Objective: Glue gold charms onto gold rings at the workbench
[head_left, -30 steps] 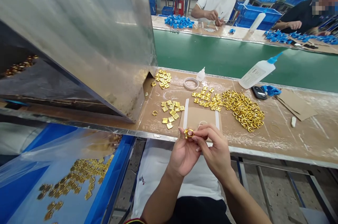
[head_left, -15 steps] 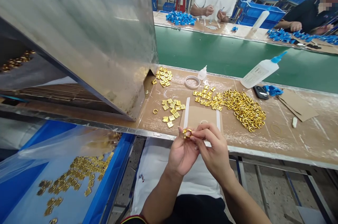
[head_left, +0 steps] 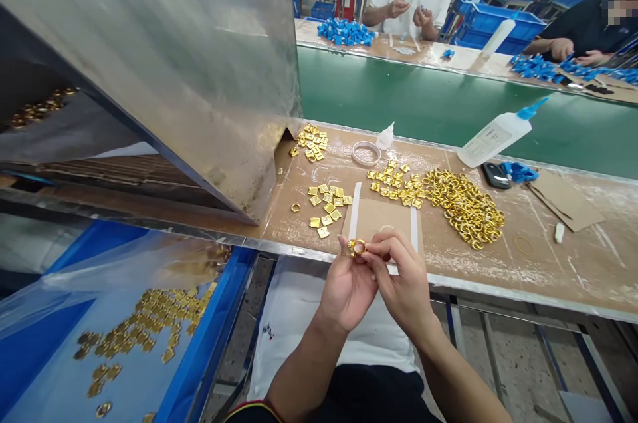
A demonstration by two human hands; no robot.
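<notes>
A gold ring (head_left: 359, 247) is pinched between my two hands over the front edge of the bench. My left hand (head_left: 343, 286), palm turned up, grips its left side, where a small gold piece seems to sit against the band. The thumb and fingers of my right hand (head_left: 401, 270) hold the band from the right. Behind them lies a cardboard pad (head_left: 383, 213) with white tape strips. Flat gold square plates (head_left: 327, 207) lie to the left, along with one loose ring (head_left: 296, 207). A heap of gold rings (head_left: 466, 210) is on the right, beside more gold plates (head_left: 393, 183).
A slanted metal chute (head_left: 199, 77) stands at the left, above a blue bin (head_left: 199, 350) holding gold pieces. A glue bottle (head_left: 493, 140), a small bottle (head_left: 385, 137) and a tape roll (head_left: 365, 153) stand toward the green belt (head_left: 399, 87). Two people work beyond it.
My hands keep the ring at nearly the same spot, with the ring turned slightly. The whole view has shifted a little. Across the belt, the co-workers' hands have moved.
</notes>
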